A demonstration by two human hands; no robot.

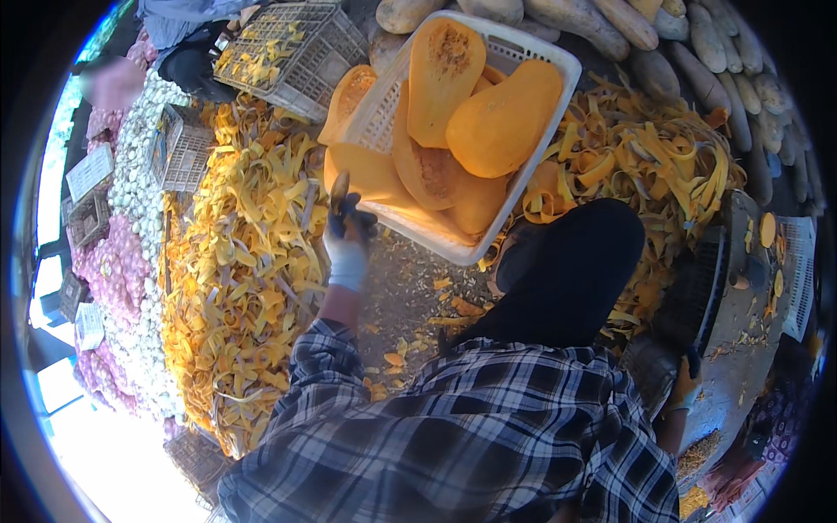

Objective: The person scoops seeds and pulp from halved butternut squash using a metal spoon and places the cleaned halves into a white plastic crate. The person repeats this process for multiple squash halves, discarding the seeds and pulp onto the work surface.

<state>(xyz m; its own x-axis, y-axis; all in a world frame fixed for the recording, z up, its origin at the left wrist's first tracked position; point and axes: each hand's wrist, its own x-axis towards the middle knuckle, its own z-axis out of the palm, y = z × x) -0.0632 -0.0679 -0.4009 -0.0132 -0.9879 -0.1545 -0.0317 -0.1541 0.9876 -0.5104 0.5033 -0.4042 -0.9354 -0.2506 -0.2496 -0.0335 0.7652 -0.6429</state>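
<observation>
My left hand (348,232), in a white glove with dark fingers, is raised beside the near left corner of a white plastic crate (480,252). A brownish elongated shape shows at its fingertips; I cannot tell whether it is a held thing or a stained finger. Peeled, halved pumpkins (507,121) fill the crate, some with their seed hollows showing. One half (359,173) leans over the crate's left side, close to my fingers. My right hand (686,386), also gloved, is low at the far right, by the edge of a work table (739,366); its grip is unclear.
Heaps of pumpkin peel lie left (248,274) and right (628,150). Unpeeled pumpkins (654,72) are piled at the back right. A slatted crate (307,59) holds peel near another person (189,39). A black crate (696,294) stands by the table. My knee (601,229) is right of centre.
</observation>
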